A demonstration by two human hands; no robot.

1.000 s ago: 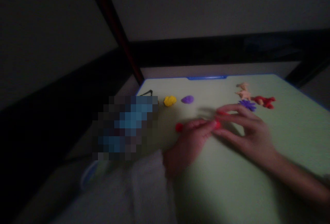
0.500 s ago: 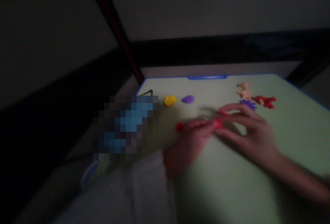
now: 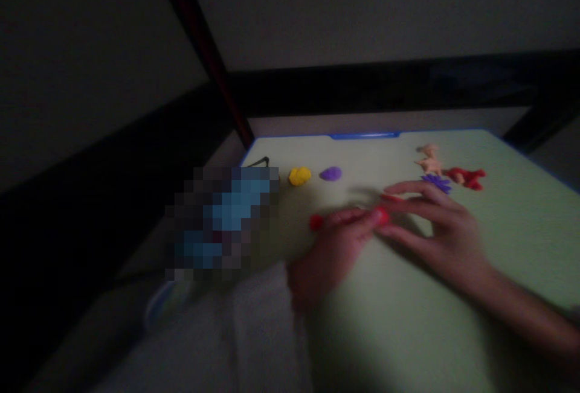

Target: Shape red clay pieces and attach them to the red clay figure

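Note:
On a pale green board [image 3: 453,332] my two hands meet over a small red clay piece [image 3: 381,216]. My left hand [image 3: 330,254], in a light sleeve, pinches the red piece with thumb and fingertips. My right hand [image 3: 435,230] touches the same piece from the right, thumb and forefinger on it and the other fingers spread. A small red clay ball [image 3: 316,221] lies just left of my left fingers. The picture is dim and soft.
A yellow clay lump [image 3: 299,176] and a purple lump [image 3: 330,174] lie further back. At the far right are a purple flower shape [image 3: 437,182], a pinkish figure [image 3: 428,160] and a red figure [image 3: 466,177]. A pixelated blue patch [image 3: 222,218] covers the board's left edge.
Hardly anything has moved: both hands stay on the red clay piece, with only slight shifts of the fingers.

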